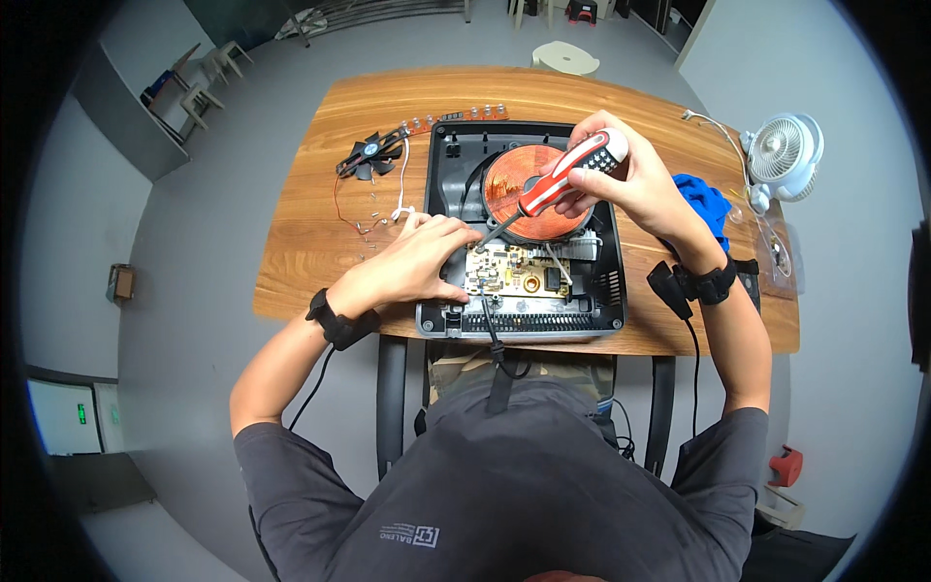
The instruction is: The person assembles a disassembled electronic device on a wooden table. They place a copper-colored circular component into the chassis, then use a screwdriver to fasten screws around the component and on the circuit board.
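Observation:
My right hand (621, 170) is closed around the red, white and black handle of a screwdriver (560, 184). The screwdriver slants down to the left, and its tip meets the upper left corner of a tan circuit board (504, 276). My left hand (417, 257) lies at the board's left side, thumb and fingers apart, with the fingertips close to the screwdriver tip. The board sits in the near part of an open black appliance housing (451, 184). Behind it is a round copper coil (519, 175), partly covered by the screwdriver and my right hand.
Left of the housing lie a black fan (373, 155), a narrow strip board (456, 118) and several loose screws (373, 215). A blue cloth (703, 202), a clear bag (776, 257) and a small white fan (781, 155) are at the right of the wooden table (310, 204).

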Tool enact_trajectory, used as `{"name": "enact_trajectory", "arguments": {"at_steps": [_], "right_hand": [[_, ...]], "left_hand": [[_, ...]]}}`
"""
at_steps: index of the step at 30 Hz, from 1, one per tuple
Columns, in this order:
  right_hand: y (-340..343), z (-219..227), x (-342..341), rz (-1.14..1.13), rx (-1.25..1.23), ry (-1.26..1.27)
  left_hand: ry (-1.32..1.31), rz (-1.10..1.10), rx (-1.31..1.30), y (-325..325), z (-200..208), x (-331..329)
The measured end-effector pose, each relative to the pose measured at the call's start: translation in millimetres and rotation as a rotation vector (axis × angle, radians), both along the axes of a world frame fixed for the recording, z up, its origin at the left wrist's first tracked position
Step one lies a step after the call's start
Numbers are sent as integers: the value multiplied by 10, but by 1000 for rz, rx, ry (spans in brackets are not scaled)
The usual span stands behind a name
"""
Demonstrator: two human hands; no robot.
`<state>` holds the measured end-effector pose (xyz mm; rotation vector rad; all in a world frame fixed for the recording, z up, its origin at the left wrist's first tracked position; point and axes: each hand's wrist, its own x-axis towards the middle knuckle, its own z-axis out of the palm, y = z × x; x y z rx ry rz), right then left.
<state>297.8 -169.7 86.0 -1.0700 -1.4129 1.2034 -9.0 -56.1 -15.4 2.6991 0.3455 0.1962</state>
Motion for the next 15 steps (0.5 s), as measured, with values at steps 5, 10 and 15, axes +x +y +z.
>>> {"name": "enact_trajectory", "arguments": {"at_steps": [5,10,15], "right_hand": [[46,-7,-114,46,16,-69],[102,-19,-274,69,64,-194],[220,-46,-447,132,192,-389]], "left_hand": [[-61,15,-8,-2,-76,8],[-71,31,-71,11,-72,7],[-68,62,-115,-51,-5,-23]]}}
